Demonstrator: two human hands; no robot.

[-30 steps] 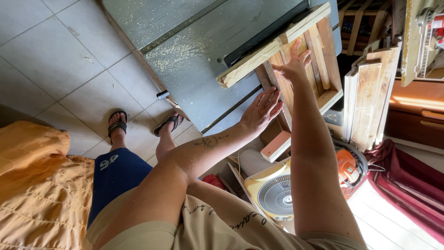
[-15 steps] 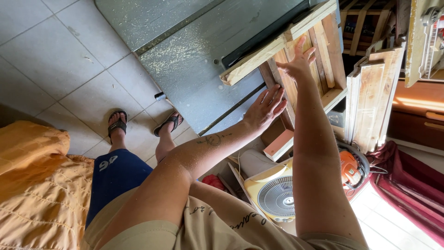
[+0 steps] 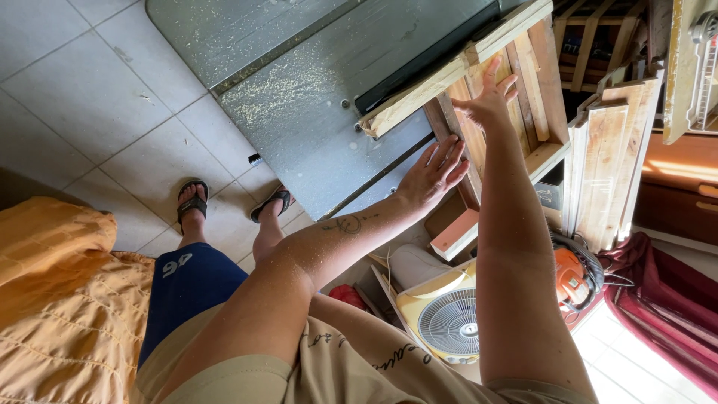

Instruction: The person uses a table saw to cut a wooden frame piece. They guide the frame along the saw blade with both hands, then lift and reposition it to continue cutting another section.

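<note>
A slatted wooden frame [image 3: 531,71] lies partly on a grey metal table top [image 3: 299,97] dusted with sawdust, and overhangs its edge. My left hand [image 3: 434,176] lies flat on the frame's near dark edge, fingers spread. My right hand [image 3: 490,101] rests farther along on the pale slats, with its fingers apart and its thumb out to the side. Neither hand curls around anything.
More wooden frames [image 3: 606,164] lean at the right. Below the table sit a cream fan [image 3: 456,322], an orange power tool [image 3: 572,273] and a pink block [image 3: 456,232]. Red cloth [image 3: 666,299] lies right, orange fabric [image 3: 60,299] left. My sandalled feet [image 3: 193,206] stand on floor tiles.
Both hands have edged slightly further along the frame; they stay flat with the fingers spread.
</note>
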